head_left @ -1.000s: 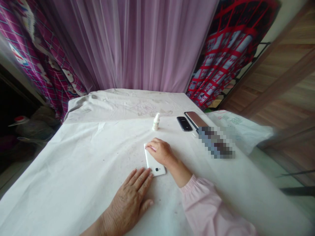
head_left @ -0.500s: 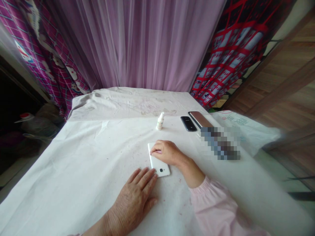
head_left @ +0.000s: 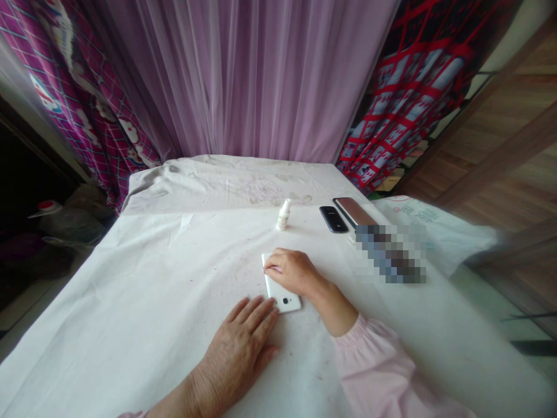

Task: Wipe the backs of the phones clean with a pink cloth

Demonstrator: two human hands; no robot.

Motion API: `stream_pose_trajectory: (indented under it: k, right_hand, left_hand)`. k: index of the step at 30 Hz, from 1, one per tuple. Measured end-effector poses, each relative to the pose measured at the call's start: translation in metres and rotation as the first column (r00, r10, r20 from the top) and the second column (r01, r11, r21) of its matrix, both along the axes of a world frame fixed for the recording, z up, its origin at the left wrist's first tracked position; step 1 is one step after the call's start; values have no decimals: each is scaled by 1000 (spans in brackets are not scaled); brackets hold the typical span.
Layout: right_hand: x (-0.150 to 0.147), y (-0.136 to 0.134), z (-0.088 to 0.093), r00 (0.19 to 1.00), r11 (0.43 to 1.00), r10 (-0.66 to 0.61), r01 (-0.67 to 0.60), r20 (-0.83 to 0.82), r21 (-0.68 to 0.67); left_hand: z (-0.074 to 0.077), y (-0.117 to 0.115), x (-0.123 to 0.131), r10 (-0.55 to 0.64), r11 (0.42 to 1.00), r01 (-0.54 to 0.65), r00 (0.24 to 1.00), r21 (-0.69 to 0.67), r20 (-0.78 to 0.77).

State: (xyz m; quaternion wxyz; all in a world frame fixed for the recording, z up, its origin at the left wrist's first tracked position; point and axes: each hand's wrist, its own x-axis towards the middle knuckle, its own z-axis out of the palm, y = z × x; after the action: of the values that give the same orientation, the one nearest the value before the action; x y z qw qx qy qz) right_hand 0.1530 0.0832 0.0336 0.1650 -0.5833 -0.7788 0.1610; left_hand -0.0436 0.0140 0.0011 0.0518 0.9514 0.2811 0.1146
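Observation:
A white phone [head_left: 284,298] lies back up on the white cloth-covered table [head_left: 143,278], its camera end towards me. My right hand [head_left: 293,271] rests on top of it with fingers curled and pinched on something small and pinkish that I cannot make out, pressed against the phone's back. My left hand [head_left: 237,348] lies flat on the cloth with fingers stretched out, its fingertips touching the phone's near corner.
A small white bottle [head_left: 284,215] stands beyond the phone. To the right lie a dark phone [head_left: 333,219] and a brown phone [head_left: 354,212], then a blurred patch. Purple and patterned curtains hang behind. A white bag [head_left: 426,226] sits at the right edge.
My right hand has shifted slightly across the white phone's back. My left hand stays flat at the phone's corner. The view has drifted a little.

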Motion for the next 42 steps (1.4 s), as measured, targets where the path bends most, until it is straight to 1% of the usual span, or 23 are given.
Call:
stream_pose_trajectory:
  k: [4, 7, 10, 14, 20, 23, 26, 31, 37, 39, 42]
  right_hand:
    - [-4, 2, -10, 997, 991, -76, 76, -3, 112]
    - [-2, 3, -15, 996, 988, -85, 87, -19, 128]
    - [1, 5, -15, 997, 996, -48, 52, -58, 79]
    - [5, 4, -9, 995, 1000, -4, 5, -97, 8]
    - [5, 0, 3, 989, 984, 121, -132, -89, -123]
    - [5, -2, 5, 986, 977, 147, -157, -75, -146]
    - [3, -3, 5, 991, 983, 126, -131, -51, -125]
    - [-1, -2, 2, 999, 997, 47, -46, 15, -59]
    - [-4, -1, -6, 996, 995, -66, 61, 64, 74]
    - [-5, 0, -7, 995, 993, -74, 67, 61, 97]
    - [-4, 1, -6, 997, 997, -50, 46, 58, 60]
  left_hand:
    - [-1, 0, 0, 0, 1000, 0, 1000, 4, 3]
    - [0, 0, 0, 1, 1000, -2, 1000, 8, 9]
    - [1, 0, 1, -6, 1000, 5, 1000, 17, 26]
    - [-1, 0, 1, -5, 1000, 4, 999, 10, 46]
    - [-1, 0, 1, -5, 1000, 5, 1000, 17, 28]
    - [-1, 0, 1, -5, 1000, 5, 1000, 18, 26]
    - [-1, 0, 0, -5, 1000, 4, 999, 12, 36]
    - [-2, -1, 1, 7, 1000, -7, 999, 9, 35]
    - [-1, 0, 1, 4, 1000, -5, 999, 17, 36]
    - [-1, 0, 1, 4, 1000, -4, 999, 18, 37]
    - [0, 0, 1, 2, 1000, -3, 1000, 16, 30]
